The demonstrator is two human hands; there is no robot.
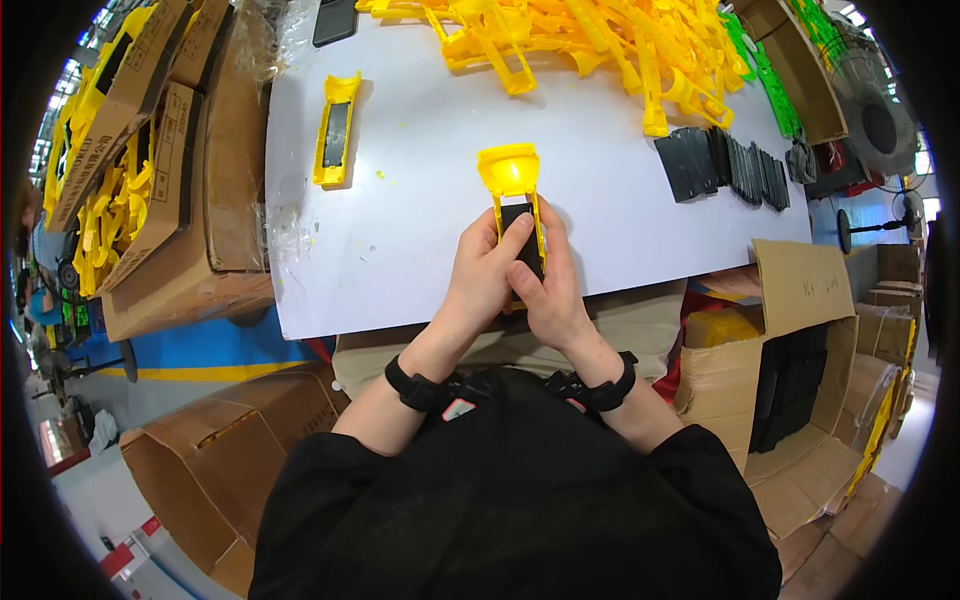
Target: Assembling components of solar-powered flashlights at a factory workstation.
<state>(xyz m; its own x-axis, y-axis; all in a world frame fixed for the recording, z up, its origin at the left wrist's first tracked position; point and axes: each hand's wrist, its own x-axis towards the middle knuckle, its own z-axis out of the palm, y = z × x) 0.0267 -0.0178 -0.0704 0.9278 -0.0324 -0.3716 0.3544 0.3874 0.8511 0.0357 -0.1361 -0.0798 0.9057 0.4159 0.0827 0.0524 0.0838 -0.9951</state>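
Observation:
Close to the table's near edge, my left hand (480, 268) and my right hand (556, 300) grip a yellow plastic part (508, 168) from both sides. Its wide, scooped end points away from me. A black flat piece (512, 214) lies in its narrow channel, with both thumbs pressing on it. My fingers hide the part's underside and most of its near end. Farther left on the white table (420, 170) rests a similar yellow part (325, 150) with a dark strip (338, 128) in its channel. To the right, black flat pieces (690, 165) lie in overlapping rows.
Yellow parts (600, 40) are heaped at the table's far side, beside green parts (772, 90). A black phone (334, 22) lies far left. Cardboard boxes (235, 170) with yellow parts flank the left edge. An open carton (808, 290) holding black pieces stands at right.

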